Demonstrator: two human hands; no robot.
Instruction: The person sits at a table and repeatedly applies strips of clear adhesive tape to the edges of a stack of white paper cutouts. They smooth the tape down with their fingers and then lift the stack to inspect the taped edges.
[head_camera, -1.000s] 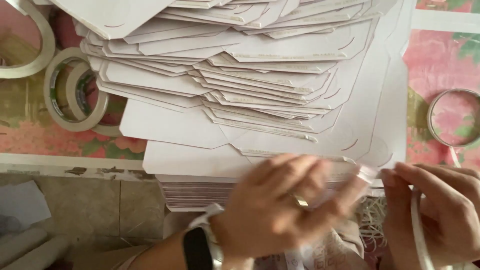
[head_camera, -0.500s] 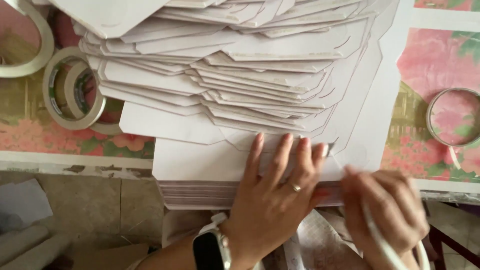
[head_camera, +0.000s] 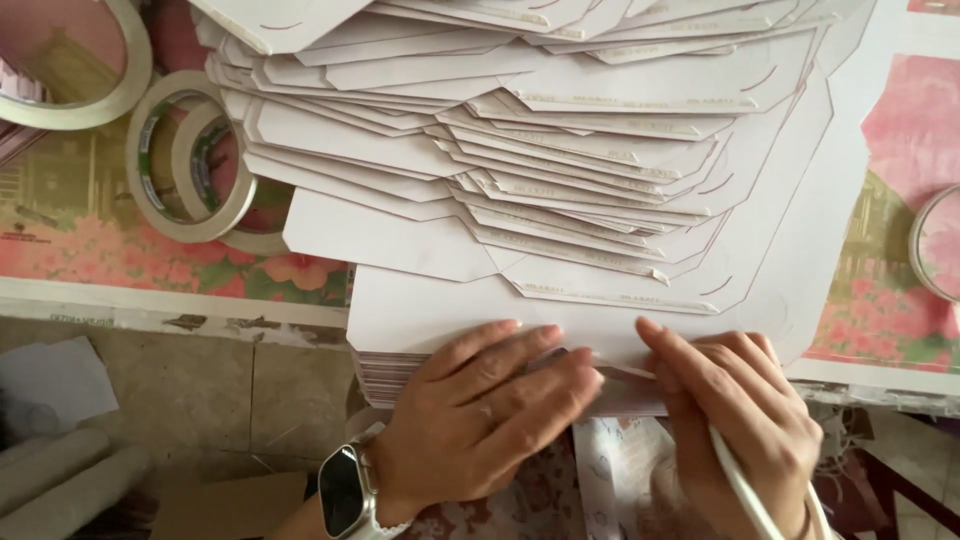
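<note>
At the table edge, left hand (head_camera: 485, 415) lies flat, fingers spread, on the card stack (head_camera: 420, 315); right hand (head_camera: 745, 420) grips a tape ring (head_camera: 745, 490).

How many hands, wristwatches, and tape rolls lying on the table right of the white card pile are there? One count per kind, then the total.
Hands: 2 (left hand, right hand)
Wristwatch: 1
Tape roll right of the white card pile: 1
Total: 4
</note>
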